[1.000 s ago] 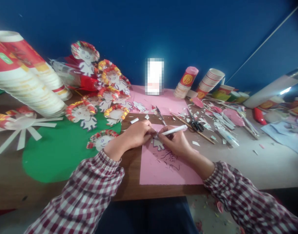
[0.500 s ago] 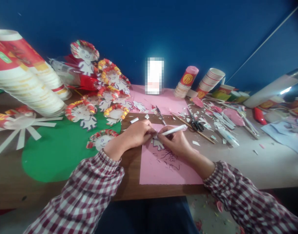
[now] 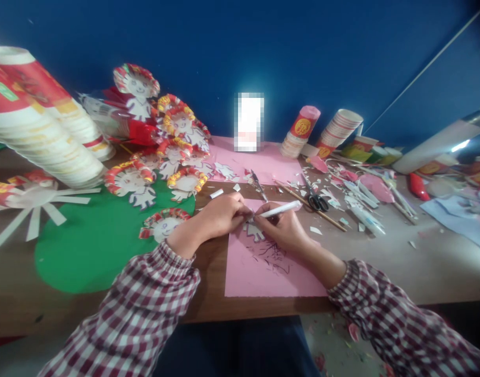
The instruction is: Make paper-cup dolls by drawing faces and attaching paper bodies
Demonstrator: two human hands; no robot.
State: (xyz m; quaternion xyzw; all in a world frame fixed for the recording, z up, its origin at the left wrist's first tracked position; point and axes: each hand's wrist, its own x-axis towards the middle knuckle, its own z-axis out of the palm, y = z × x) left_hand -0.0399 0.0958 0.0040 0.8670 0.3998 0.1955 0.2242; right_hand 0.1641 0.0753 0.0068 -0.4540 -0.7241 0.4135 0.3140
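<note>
In my right hand (image 3: pixel 284 226) is a white marker pen (image 3: pixel 281 209), gripped near its tip and slanting up to the right. Under the fingertips lies a small white paper cutout (image 3: pixel 256 233) with a dark outline, partly hidden by both hands. My left hand (image 3: pixel 224 213) has its thumb and fingers pinched together at the cutout's upper edge. Below them is a pink sheet (image 3: pixel 243 277) bearing scattered dark pen strokes. To the left, paper dolls with curled red and yellow rims, such as one doll (image 3: pixel 165 226), rest on a green sheet (image 3: pixel 75 256).
Tall stacks of paper cups (image 3: pixel 63 131) lean at the left. Black-handled scissors (image 3: pixel 316 200), a wooden stick (image 3: pixel 322 215) and paper scraps lie right of my hands. More cup stacks (image 3: pixel 338 133) stand by the blue wall, near a blurred bright rectangle (image 3: pixel 249 123).
</note>
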